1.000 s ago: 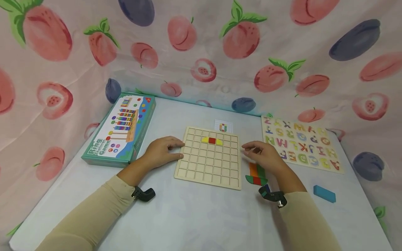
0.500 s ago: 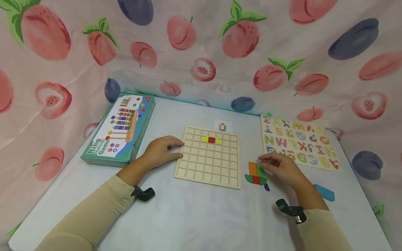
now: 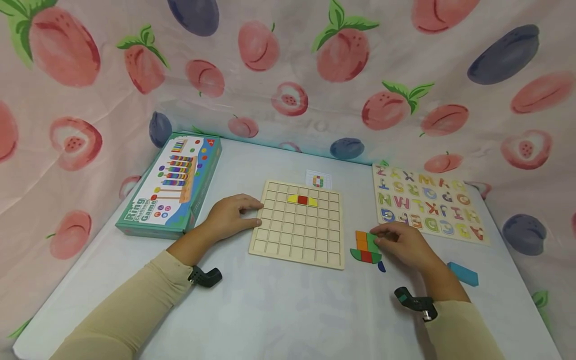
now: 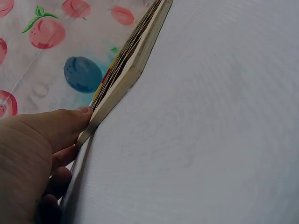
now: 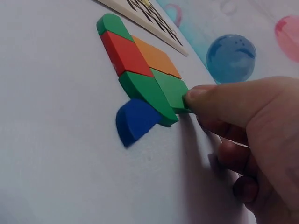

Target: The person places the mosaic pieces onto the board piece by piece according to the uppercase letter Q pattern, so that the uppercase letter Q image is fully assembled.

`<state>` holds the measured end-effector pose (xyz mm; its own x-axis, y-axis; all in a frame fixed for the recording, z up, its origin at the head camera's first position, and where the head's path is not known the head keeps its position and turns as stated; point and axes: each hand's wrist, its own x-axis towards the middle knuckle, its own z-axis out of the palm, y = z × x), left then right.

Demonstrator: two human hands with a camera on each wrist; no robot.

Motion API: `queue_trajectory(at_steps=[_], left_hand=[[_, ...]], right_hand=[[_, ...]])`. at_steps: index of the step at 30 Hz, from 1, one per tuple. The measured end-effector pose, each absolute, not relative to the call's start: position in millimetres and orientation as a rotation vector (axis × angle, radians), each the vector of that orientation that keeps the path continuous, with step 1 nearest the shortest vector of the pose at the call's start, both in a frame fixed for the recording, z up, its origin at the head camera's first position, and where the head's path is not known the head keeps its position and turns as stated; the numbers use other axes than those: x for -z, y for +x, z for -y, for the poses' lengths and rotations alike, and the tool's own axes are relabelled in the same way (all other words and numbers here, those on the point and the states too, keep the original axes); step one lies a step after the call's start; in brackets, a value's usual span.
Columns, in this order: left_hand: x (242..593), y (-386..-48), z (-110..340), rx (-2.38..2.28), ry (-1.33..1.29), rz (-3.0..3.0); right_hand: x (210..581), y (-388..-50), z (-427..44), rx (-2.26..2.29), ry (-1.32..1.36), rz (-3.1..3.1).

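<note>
My left hand (image 3: 231, 217) rests against the left edge of a square wooden grid board (image 3: 292, 240); in the left wrist view its thumb (image 4: 70, 122) touches the board's rim. On the board's upper rows sit a red square (image 3: 303, 200) and two yellow pieces (image 3: 292, 199), one on either side. Right of the board, my right hand (image 3: 400, 242) pinches the edge of a green block (image 5: 169, 88), its index fingertip largely hidden behind the thumb. Against it lie orange blocks (image 5: 156, 57), a red block (image 5: 125, 52) and green rounded pieces (image 5: 145, 93). A blue rounded piece (image 5: 135, 119) lies beside them.
Behind the board lies a small pattern card (image 3: 318, 179). A boxed ring game (image 3: 171, 185) stands at the left. An alphabet board (image 3: 427, 205) lies at the back right, with a light-blue block (image 3: 463, 274) nearer. A fruit-print cloth (image 3: 288, 50) hangs behind the table.
My right hand has drawn back from the board's right edge to the coloured blocks, settling its fingertips on the green one. The left hand stays at the board's edge.
</note>
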<state>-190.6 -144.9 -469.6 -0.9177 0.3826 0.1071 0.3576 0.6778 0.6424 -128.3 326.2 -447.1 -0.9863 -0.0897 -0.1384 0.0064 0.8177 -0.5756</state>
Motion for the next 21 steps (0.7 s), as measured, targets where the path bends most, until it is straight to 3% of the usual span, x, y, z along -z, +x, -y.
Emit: queue_trajectory(at_steps=[21], left_hand=[[468, -188, 145, -1.079, 0.62, -2.84]], right_hand=[[431, -145, -328, 0.917, 0.025, -2.73]])
